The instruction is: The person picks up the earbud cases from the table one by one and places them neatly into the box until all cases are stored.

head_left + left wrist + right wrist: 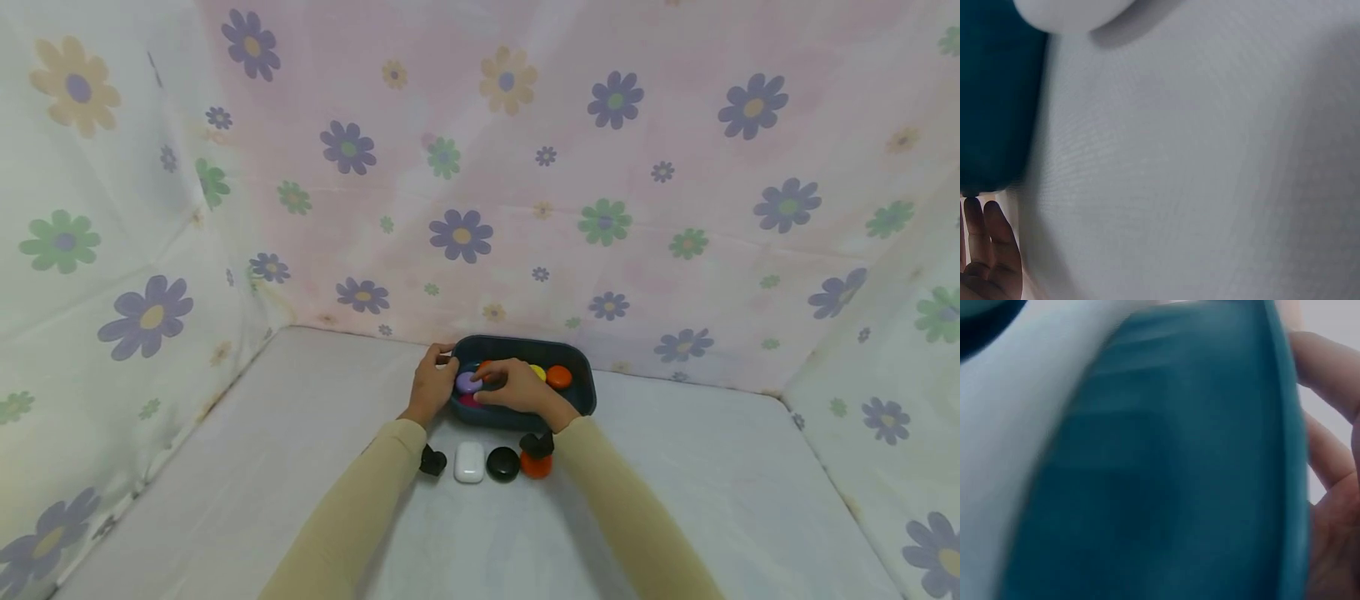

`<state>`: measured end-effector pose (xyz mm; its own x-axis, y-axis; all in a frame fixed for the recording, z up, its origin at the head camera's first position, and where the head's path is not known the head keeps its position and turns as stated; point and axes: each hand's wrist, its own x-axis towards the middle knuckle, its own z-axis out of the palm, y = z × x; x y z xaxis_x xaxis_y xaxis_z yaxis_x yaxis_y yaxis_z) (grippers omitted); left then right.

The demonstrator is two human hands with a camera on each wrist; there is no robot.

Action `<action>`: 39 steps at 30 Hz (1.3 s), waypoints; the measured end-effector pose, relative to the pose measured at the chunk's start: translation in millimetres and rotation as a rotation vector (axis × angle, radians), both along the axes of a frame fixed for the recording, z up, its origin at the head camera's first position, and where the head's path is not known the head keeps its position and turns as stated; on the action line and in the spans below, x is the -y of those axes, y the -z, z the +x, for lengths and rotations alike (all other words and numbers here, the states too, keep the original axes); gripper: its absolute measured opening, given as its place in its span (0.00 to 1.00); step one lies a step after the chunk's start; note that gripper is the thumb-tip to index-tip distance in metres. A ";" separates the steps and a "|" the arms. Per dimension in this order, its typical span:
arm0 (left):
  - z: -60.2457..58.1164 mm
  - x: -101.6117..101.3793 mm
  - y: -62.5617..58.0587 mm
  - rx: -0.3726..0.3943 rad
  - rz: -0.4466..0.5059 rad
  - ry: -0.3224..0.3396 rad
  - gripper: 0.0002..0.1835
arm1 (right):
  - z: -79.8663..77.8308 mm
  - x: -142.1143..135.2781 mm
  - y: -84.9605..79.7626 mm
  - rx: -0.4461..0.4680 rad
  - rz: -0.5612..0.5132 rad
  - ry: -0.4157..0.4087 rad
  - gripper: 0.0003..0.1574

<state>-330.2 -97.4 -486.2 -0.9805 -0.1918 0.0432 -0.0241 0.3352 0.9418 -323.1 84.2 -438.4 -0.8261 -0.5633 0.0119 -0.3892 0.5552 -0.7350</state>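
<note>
A dark teal rectangular container [517, 423] stands at the back of the white table. My left hand [432, 385] holds its left end, fingers at the rim corner; in the left wrist view, fingertips [997, 219] touch the container's outer wall. My right hand [521, 389] reaches inside over the front rim, with bent fingers and thumb around a purple round piece [468, 382] and a magenta piece [468, 400]. Whether it pinches either one cannot be made out. An orange disc [558, 377] and a yellow piece [537, 372] lie farther right inside; another orange piece is partly covered by my hand.
In front of the container, a white rounded-square piece [469, 462], a black disc [503, 464] and an orange disc [536, 467] lie in a row. My right wrist camera partly covers the orange one. Flower-printed cloth walls [465, 167] enclose the table [690, 483].
</note>
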 end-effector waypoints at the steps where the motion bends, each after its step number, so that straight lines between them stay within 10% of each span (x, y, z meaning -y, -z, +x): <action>1: 0.5 -0.4 -0.1 0.000 -0.002 -0.002 0.17 | -1.3 1.3 1.2 0.001 0.007 -0.003 0.19; 39: 2.2 -0.8 -1.8 0.017 0.001 -0.007 0.17 | -20.9 21.1 15.1 0.101 0.245 -0.117 0.27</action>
